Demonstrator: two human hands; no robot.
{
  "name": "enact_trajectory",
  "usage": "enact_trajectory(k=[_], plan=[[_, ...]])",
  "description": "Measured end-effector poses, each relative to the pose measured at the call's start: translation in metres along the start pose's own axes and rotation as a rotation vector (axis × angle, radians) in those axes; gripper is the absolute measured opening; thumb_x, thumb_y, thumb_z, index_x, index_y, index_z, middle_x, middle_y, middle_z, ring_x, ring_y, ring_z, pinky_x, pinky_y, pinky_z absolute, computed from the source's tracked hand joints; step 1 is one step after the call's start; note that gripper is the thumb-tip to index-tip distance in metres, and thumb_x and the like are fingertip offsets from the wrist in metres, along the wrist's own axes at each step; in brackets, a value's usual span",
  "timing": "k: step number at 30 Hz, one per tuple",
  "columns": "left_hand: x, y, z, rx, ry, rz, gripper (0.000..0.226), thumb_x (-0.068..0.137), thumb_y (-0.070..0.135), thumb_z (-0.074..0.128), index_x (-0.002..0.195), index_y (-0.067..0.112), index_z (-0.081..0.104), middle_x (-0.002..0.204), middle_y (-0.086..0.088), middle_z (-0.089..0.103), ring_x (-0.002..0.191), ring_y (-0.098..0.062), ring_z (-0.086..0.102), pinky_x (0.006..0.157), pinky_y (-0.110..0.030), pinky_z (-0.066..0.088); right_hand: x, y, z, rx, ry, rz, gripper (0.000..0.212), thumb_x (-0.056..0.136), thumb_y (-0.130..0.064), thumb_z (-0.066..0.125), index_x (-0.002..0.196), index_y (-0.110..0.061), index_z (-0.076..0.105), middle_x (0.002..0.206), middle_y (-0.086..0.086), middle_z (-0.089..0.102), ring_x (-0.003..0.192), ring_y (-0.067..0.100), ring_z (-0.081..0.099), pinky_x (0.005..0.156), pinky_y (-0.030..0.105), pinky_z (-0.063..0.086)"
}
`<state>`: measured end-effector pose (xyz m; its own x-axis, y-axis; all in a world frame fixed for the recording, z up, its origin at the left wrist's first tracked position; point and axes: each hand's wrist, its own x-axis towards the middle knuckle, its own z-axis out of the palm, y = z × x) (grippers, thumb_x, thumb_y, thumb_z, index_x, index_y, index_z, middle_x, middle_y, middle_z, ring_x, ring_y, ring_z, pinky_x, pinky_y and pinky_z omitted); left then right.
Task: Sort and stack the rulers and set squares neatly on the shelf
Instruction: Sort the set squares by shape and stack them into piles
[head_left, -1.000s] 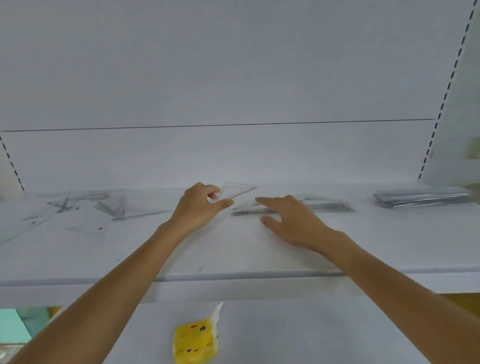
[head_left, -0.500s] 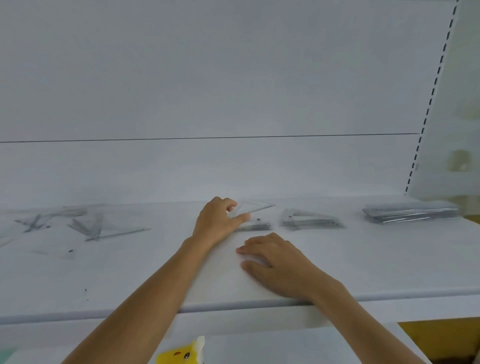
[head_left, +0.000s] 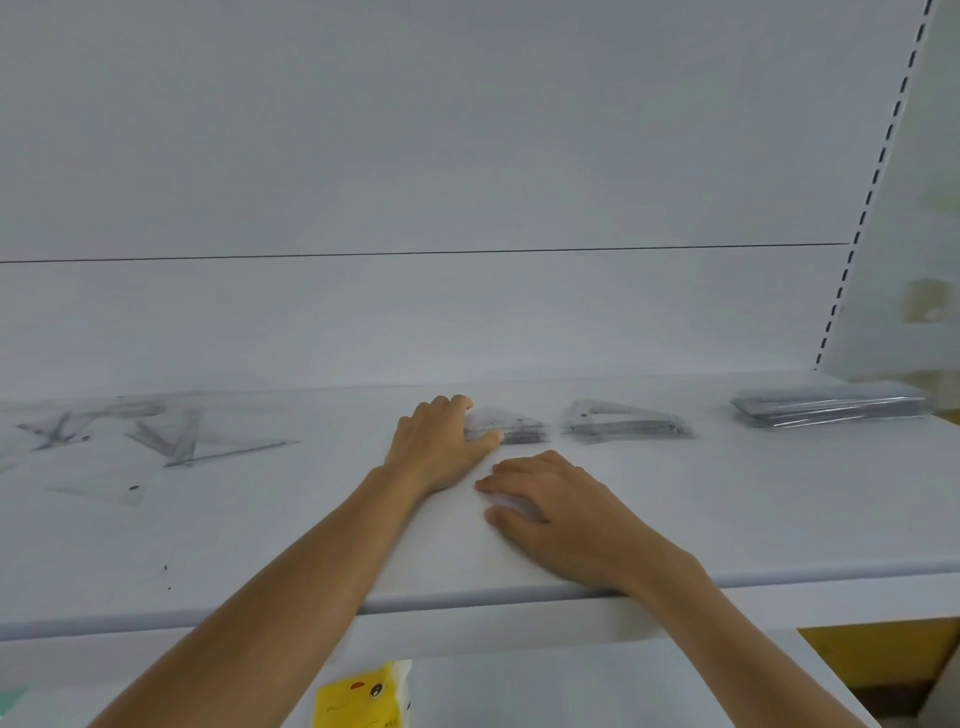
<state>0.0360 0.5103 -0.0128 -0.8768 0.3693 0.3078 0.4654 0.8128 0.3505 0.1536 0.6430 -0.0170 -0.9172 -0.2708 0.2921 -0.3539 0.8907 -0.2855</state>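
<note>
2 set-square piles, 1 ruler pile

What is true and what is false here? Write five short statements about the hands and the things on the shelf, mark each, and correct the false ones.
1. The left hand holds a set square. True.
2. The right hand grips a ruler. False: it lies flat on the shelf, holding nothing.
3. A stack of rulers lies at the shelf's right end. True.
4. All set squares are stacked. False: loose set squares lie scattered at the left.
5. A packet lies among the rulers. False: the yellow packet sits below the shelf.
</note>
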Motion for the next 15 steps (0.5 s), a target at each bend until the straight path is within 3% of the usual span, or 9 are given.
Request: enact_trajectory(k=[15], plan=[[-0.0021,-0.0002,-0.0037,-0.097,-0.038,0.025,0.062,0.085,0.04,0.058,0.138,0.018,0.036,0.135,-0.005,0.047,0.124,-0.021,0.043,0.1,-0.033,0.035,0.0004,0.0013,0.0015,-0.002,0.015,-0.001,0.036,0.094,-0.041,0.041,0.128,-0.033,0.05,0.133,-0.017,0.049,0.123,0.01,0.037,0.101,0.024,0.03]])
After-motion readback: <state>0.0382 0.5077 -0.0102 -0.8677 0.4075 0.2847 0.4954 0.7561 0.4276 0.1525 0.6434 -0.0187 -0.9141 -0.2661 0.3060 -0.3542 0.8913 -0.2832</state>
